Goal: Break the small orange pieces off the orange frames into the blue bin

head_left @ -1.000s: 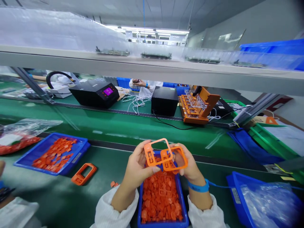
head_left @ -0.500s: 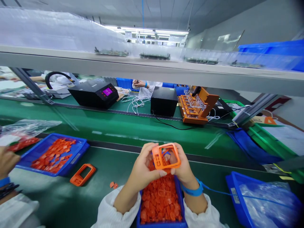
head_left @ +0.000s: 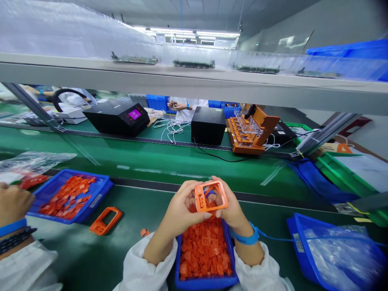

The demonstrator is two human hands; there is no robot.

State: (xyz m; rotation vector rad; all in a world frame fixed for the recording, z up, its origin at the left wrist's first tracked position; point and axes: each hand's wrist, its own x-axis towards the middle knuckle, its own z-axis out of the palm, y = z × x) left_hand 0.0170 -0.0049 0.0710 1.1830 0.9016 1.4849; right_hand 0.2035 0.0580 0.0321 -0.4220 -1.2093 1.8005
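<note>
Both my hands hold one orange plastic frame (head_left: pixel 198 198) with a large rounded window and small cut-outs at its left end. My left hand (head_left: pixel 183 208) is closed on the left side, thumb along the lower edge. Around the right side curls my right hand (head_left: pixel 232 208), a blue wrist strap below it. Some fingertips are hidden behind the frame. Directly beneath, a blue bin (head_left: pixel 178 264) is filled with small orange plastic parts (head_left: pixel 206 254). A second orange frame (head_left: pixel 106 221) lies on the green bench to the left, with a few small orange pieces (head_left: pixel 144 232) nearby.
A co-worker's hand (head_left: pixel 15 204) is at the far left beside a blue tray (head_left: pixel 106 184) of orange pieces. At right stands a blue bin (head_left: pixel 298 242) with clear plastic bags. A shelf (head_left: pixel 188 83) crosses overhead; behind are black boxes (head_left: pixel 208 125) and an orange fixture (head_left: pixel 250 131).
The orange frame has turned slightly in my hands, and my right-hand fingers have shifted up along its top right corner. The co-worker's hand at left has moved right, further into view.
</note>
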